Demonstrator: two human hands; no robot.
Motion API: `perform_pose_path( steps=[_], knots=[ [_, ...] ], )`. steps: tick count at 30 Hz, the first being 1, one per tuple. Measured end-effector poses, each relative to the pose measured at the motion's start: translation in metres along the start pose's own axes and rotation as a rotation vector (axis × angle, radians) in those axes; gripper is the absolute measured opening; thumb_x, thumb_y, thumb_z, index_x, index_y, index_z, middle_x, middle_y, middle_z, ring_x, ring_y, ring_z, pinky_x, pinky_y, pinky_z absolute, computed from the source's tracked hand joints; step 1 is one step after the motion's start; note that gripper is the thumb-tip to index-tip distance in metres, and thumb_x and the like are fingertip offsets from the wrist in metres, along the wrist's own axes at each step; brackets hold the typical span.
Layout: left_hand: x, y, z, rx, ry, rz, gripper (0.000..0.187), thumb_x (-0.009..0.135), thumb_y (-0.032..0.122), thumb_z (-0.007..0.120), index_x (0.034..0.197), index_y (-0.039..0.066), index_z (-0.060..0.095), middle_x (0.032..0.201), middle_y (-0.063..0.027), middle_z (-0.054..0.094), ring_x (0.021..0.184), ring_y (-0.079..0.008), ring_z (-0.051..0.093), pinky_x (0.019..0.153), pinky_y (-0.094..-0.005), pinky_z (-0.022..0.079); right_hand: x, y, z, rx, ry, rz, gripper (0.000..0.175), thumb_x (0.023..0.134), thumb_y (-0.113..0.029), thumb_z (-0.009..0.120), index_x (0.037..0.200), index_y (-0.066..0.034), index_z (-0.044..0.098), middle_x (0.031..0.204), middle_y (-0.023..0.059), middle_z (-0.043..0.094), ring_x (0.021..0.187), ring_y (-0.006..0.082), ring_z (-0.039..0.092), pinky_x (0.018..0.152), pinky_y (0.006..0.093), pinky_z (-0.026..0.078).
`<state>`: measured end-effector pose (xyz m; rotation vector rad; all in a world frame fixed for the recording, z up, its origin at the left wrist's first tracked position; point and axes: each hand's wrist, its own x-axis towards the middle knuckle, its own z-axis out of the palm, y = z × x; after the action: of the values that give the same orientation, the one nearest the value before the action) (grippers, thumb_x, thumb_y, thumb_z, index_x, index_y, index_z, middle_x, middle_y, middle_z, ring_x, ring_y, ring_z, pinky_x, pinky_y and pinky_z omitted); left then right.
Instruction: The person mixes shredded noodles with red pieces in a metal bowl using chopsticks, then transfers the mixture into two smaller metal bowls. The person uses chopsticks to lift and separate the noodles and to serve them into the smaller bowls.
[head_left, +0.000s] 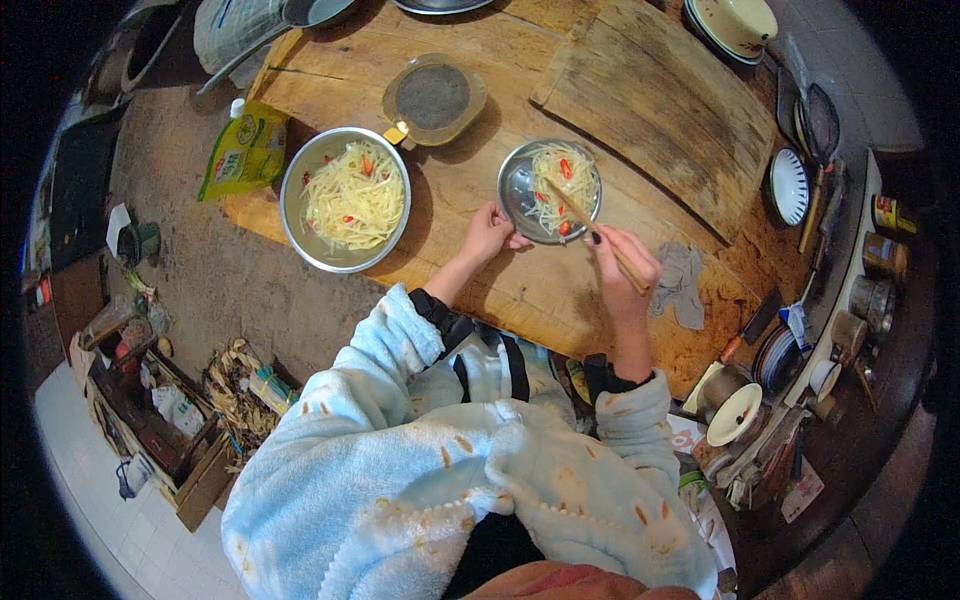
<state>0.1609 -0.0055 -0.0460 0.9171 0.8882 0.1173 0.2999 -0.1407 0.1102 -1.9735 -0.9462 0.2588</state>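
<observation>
My left hand (495, 231) grips the near left rim of a small metal bowl (516, 187). In that bowl lie pale shredded vegetable strips (553, 161) with pieces of red chili. My right hand (626, 266) holds a pair of wooden chopsticks (576, 208), their tips down in the strips. To the left stands a larger metal bowl (341, 259), holding a bigger heap of the same strips (356, 199) and chili. Between and beyond the two bowls sits a round amber container (433, 96) with a dark top and a yellow handle.
A yellow-green spouted pouch (247, 150) stands left of the large bowl. A wooden cutting board (660, 105) lies at the back right of the wooden table (510, 292). A grey cloth (679, 283) is beside my right hand. Farther right are a cleaver (759, 319) and a patterned bowl (789, 187).
</observation>
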Motion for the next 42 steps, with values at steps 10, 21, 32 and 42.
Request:
perform_pose_path(
  steps=[10, 21, 32, 42],
  knots=[
    [-0.025, -0.015, -0.017, -0.062, 0.021, -0.031, 0.010, 0.086, 0.001, 0.044, 0.094, 0.000, 0.038, 0.083, -0.0146, 0.059, 0.070, -0.0242, 0.064, 0.058, -0.0285, 0.055, 0.002, 0.019, 0.052, 0.289, -0.033, 0.349, 0.017, 0.081, -0.002, 0.055, 0.095, 0.0065, 0.060, 0.081, 0.0111, 0.063, 0.071, 0.0150, 0.063, 0.063, 0.0236, 0.048],
    [-0.028, -0.016, -0.021, -0.133, 0.052, -0.038, 0.010, 0.081, -0.005, 0.043, 0.086, 0.002, 0.038, 0.075, -0.0121, 0.058, 0.063, -0.0227, 0.064, 0.050, -0.0265, 0.053, -0.027, 0.019, 0.051, 0.271, -0.151, 0.274, 0.015, 0.079, -0.003, 0.057, 0.092, 0.0025, 0.062, 0.079, 0.0108, 0.064, 0.072, 0.0132, 0.062, 0.062, 0.0228, 0.047],
    [-0.020, -0.024, -0.032, -0.015, 0.005, -0.020, 0.010, 0.082, -0.002, 0.043, 0.089, 0.001, 0.036, 0.077, -0.0146, 0.059, 0.067, -0.0234, 0.064, 0.054, -0.0274, 0.053, -0.039, -0.004, 0.019, 0.286, -0.142, 0.422, 0.016, 0.080, -0.006, 0.058, 0.091, 0.0053, 0.062, 0.076, 0.0101, 0.065, 0.067, 0.0136, 0.062, 0.061, 0.0226, 0.047],
    [-0.077, -0.019, -0.063, -0.112, 0.037, -0.057, 0.028, 0.081, 0.009, 0.056, 0.102, 0.001, 0.038, 0.081, -0.0136, 0.060, 0.072, -0.0219, 0.063, 0.061, -0.0308, 0.052, -0.052, -0.016, -0.007, 0.271, -0.115, 0.328, 0.016, 0.081, -0.005, 0.055, 0.092, 0.0058, 0.061, 0.078, 0.0113, 0.064, 0.071, 0.0166, 0.063, 0.065, 0.0250, 0.047]
  ],
)
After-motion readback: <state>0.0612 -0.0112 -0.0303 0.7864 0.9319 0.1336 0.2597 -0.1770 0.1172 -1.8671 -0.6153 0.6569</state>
